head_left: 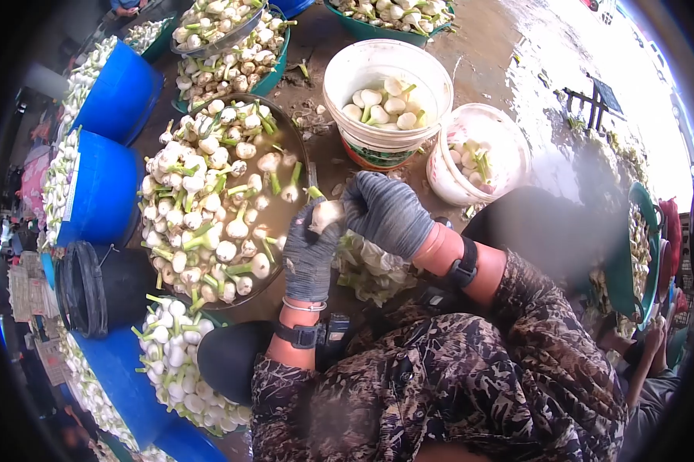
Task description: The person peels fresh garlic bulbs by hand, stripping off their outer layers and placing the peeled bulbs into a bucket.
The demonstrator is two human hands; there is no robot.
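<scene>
My left hand, in a grey glove, grips a white garlic bulb with a short green stem stub pointing up. Curled fingers of my right hand, also gloved, press against the bulb's right side; what lies between its fingertips is hidden. Just left of my hands, a wide round basin holds murky water and a heap of garlic with cut green stems. Pale stripped skins lie in a pile below my hands.
Ahead stand a white bucket with cleaned bulbs and a smaller white pail with some more. Blue tubs full of garlic and a black bucket line the left. Another person's arm shows at right, near a green tub.
</scene>
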